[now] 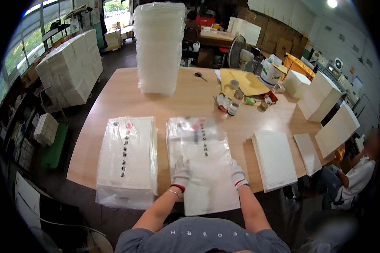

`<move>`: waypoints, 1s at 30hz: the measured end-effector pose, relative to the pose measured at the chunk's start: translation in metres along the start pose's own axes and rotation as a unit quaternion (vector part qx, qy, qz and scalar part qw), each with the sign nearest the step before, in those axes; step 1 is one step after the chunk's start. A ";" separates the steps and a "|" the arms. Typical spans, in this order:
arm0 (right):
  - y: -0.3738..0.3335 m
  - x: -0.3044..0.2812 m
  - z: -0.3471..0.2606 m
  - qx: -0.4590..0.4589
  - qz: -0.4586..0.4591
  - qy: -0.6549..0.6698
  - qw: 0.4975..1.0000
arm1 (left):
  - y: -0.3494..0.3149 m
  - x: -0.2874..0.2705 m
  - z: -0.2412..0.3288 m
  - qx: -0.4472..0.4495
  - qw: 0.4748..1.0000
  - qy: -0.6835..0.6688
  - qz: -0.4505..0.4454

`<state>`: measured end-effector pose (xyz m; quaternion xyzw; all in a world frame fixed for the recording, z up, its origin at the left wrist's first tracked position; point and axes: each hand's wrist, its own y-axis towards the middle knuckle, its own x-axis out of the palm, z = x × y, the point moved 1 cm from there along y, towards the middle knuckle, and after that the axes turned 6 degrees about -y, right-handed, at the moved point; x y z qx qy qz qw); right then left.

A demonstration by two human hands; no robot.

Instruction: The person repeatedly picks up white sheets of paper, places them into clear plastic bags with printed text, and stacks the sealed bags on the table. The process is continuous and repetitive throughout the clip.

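Note:
A stack of white printed paper (211,185) lies in front of me, overhanging the table's near edge. Its far part overlaps a clear plastic bag (172,139), and motion smears the print there. My left hand (182,172), in a white glove with a red cuff, is at the stack's left side over the plastic; its fingers are blurred. At the right edge of the stack, my gloved right hand (238,172) grips the paper's side. To the left lies a pile of bagged printed papers (128,156) in clear plastic.
A tall pile of clear plastic bags (159,50) stands at the table's far side, near scissors (200,76). Jars (235,103) and yellow envelopes (245,81) lie back right. White paper stacks (274,160) line the right. A person (356,173) sits beyond the right edge.

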<state>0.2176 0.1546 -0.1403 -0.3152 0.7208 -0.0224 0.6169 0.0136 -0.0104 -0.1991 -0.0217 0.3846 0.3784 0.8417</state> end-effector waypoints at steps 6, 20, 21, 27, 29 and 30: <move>-0.031 0.046 0.029 -0.157 0.009 0.230 0.961 | -0.028 -0.049 0.010 -0.091 0.989 -0.104 -0.057; -0.225 0.050 0.038 -0.137 0.043 0.041 0.989 | -0.190 -0.120 0.039 -0.015 0.937 -0.260 -0.233; -0.226 0.051 0.038 -0.124 0.008 0.028 0.992 | -0.186 -0.117 0.044 -0.056 0.940 -0.255 -0.221; -0.221 0.070 0.086 -0.207 -0.004 0.233 0.950 | -0.181 -0.130 0.055 -0.243 0.874 -0.396 -0.143; -0.203 0.093 0.107 -0.156 -0.209 0.344 0.902 | -0.184 -0.128 0.036 -0.071 0.955 -0.236 -0.164; -0.199 0.099 0.108 -0.160 -0.208 0.346 0.901 | -0.177 -0.125 0.038 0.016 0.954 -0.259 -0.152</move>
